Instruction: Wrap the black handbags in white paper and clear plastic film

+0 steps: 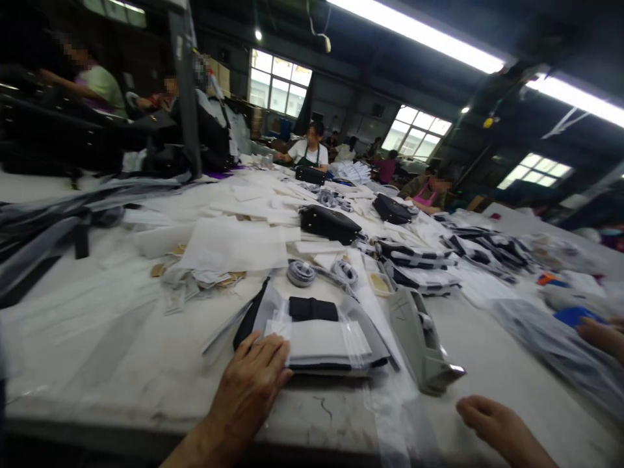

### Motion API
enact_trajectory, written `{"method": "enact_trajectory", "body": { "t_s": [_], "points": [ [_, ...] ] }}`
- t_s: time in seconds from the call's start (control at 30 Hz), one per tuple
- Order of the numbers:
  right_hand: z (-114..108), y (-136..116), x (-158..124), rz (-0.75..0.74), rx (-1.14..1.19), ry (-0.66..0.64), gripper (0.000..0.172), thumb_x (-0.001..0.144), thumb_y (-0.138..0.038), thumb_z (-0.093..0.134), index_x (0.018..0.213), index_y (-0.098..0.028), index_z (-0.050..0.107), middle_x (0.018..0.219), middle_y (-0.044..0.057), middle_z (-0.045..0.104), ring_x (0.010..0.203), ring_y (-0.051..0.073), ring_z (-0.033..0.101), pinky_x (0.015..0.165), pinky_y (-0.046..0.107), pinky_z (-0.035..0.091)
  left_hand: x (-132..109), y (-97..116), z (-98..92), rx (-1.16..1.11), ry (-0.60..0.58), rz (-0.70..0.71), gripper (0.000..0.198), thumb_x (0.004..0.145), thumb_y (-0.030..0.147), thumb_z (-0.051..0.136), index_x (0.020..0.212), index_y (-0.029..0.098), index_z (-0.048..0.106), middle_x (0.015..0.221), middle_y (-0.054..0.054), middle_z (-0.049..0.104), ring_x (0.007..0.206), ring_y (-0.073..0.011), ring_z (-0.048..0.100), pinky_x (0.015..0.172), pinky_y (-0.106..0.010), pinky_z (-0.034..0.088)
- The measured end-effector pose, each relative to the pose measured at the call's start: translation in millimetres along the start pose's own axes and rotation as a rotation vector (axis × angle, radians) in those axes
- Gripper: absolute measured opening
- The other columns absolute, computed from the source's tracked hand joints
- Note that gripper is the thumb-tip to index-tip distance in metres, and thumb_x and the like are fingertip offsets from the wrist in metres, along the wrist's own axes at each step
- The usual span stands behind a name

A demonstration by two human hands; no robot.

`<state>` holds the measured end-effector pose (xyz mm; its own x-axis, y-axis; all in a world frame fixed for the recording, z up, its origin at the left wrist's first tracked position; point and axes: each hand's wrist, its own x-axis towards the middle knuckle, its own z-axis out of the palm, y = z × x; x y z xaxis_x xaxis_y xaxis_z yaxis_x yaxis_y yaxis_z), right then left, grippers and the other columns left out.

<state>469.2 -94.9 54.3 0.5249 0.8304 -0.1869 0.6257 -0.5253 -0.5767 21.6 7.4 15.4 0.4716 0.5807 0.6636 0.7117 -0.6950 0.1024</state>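
My left hand (251,383) lies flat with fingers stretched out on the near left corner of a clear plastic bag (322,341) that holds a folded white and black item. A small black pouch (312,309) rests at the bag's far end. My right hand (497,426) is low at the right, over the bare table, fingers curled in and nothing visible in them. A grey tape dispenser (423,341) stands between the two hands, just right of the bag.
The long white table (121,364) carries white sheets (234,244), black handbags (329,223), coiled straps (301,272) and bagged items (419,260). Another person's hand (602,337) reaches in at the right edge. Several workers sit at the far side.
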Motion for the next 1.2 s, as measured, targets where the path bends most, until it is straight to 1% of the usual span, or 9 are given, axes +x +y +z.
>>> {"method": "enact_trajectory", "body": {
  "t_s": [0.07, 0.17, 0.33, 0.47, 0.63, 0.8, 0.93, 1.1, 1.2],
  "points": [
    [-7, -22, 4, -0.031, -0.002, -0.125, 0.031, 0.053, -0.062, 0.067, 0.050, -0.032, 0.064, 0.061, 0.012, 0.064, 0.058, 0.025, 0.058, 0.058, 0.041, 0.047, 1, 4, 0.0, -0.024, -0.002, -0.039, 0.021, 0.096, 0.019, 0.051, 0.114, 0.020, 0.061, 0.110, -0.003, 0.069, 0.101, -0.0191, 0.065, 0.102, -0.038, 0.040],
    [3, -97, 0, -0.248, -0.003, -0.341, 0.035, 0.066, -0.063, 0.066, 0.063, -0.029, 0.069, 0.066, 0.008, 0.064, 0.065, 0.025, 0.059, 0.062, 0.036, 0.047, 0, 7, 2.1, -0.038, -0.012, -0.075, 0.022, 0.095, 0.020, 0.054, 0.116, 0.018, 0.060, 0.111, -0.006, 0.068, 0.102, -0.0206, 0.064, 0.103, -0.039, 0.041],
    [64, -249, -17, -0.658, -0.150, -0.679, 0.014, 0.076, -0.034, 0.066, 0.072, -0.023, 0.072, 0.072, 0.000, 0.069, 0.068, 0.018, 0.059, 0.063, 0.026, 0.044, -2, 10, 5.3, -0.055, 0.015, -0.101, 0.020, 0.094, 0.019, 0.057, 0.114, 0.017, 0.060, 0.105, -0.005, 0.068, 0.101, -0.0207, 0.065, 0.105, -0.043, 0.039],
    [115, -314, -9, -0.892, -0.379, -0.832, 0.006, 0.072, -0.025, 0.070, 0.074, -0.021, 0.074, 0.061, -0.004, 0.065, 0.057, 0.012, 0.055, 0.051, 0.021, 0.035, -3, 11, 7.7, -0.077, 0.021, -0.127, 0.022, 0.093, 0.021, 0.061, 0.114, 0.019, 0.059, 0.105, -0.004, 0.068, 0.106, -0.0203, 0.064, 0.109, -0.045, 0.036],
    [154, -349, 11, -1.105, -0.743, -0.834, 0.009, 0.068, -0.025, 0.079, 0.077, -0.024, 0.077, 0.064, -0.003, 0.070, 0.059, 0.014, 0.061, 0.050, 0.022, 0.033, -4, 10, 10.1, -0.106, 0.032, -0.143, 0.021, 0.095, 0.023, 0.057, 0.115, 0.018, 0.060, 0.102, -0.005, 0.068, 0.108, -0.0214, 0.064, 0.109, -0.045, 0.039],
    [182, -362, 28, -1.262, -1.002, -0.745, 0.019, 0.061, -0.031, 0.089, 0.075, -0.024, 0.079, 0.059, 0.000, 0.068, 0.057, 0.017, 0.061, 0.053, 0.026, 0.031, -6, 9, 11.5, -0.135, 0.060, -0.147, 0.023, 0.099, 0.024, 0.050, 0.117, 0.016, 0.061, 0.103, -0.006, 0.069, 0.111, -0.0219, 0.062, 0.112, -0.044, 0.035],
    [193, -363, 31, -1.367, -1.039, -0.757, 0.019, 0.064, -0.034, 0.089, 0.074, -0.023, 0.079, 0.059, 0.000, 0.068, 0.057, 0.017, 0.060, 0.063, 0.029, 0.036, -7, 7, 15.0, -0.140, 0.069, -0.145, 0.025, 0.100, 0.027, 0.047, 0.116, 0.015, 0.062, 0.099, -0.006, 0.069, 0.108, -0.0215, 0.063, 0.112, -0.043, 0.035],
    [200, -370, 32, -1.682, -1.069, -0.744, 0.020, 0.069, -0.030, 0.086, 0.059, -0.020, 0.070, 0.059, 0.001, 0.067, 0.063, 0.017, 0.058, 0.077, 0.033, 0.035, -7, 7, 16.3, -0.141, 0.056, -0.147, 0.026, 0.100, 0.027, 0.045, 0.117, 0.015, 0.061, 0.099, -0.007, 0.069, 0.107, -0.0214, 0.063, 0.111, -0.043, 0.038],
    [201, -371, 49, -1.686, -1.003, -0.707, 0.020, 0.067, -0.030, 0.087, 0.067, -0.020, 0.070, 0.071, 0.002, 0.071, 0.074, 0.019, 0.059, 0.078, 0.033, 0.035, -7, 8, 15.3, -0.133, 0.049, -0.155, 0.025, 0.100, 0.027, 0.047, 0.117, 0.017, 0.061, 0.100, -0.007, 0.068, 0.107, -0.0213, 0.063, 0.110, -0.044, 0.040]
  ]
}}
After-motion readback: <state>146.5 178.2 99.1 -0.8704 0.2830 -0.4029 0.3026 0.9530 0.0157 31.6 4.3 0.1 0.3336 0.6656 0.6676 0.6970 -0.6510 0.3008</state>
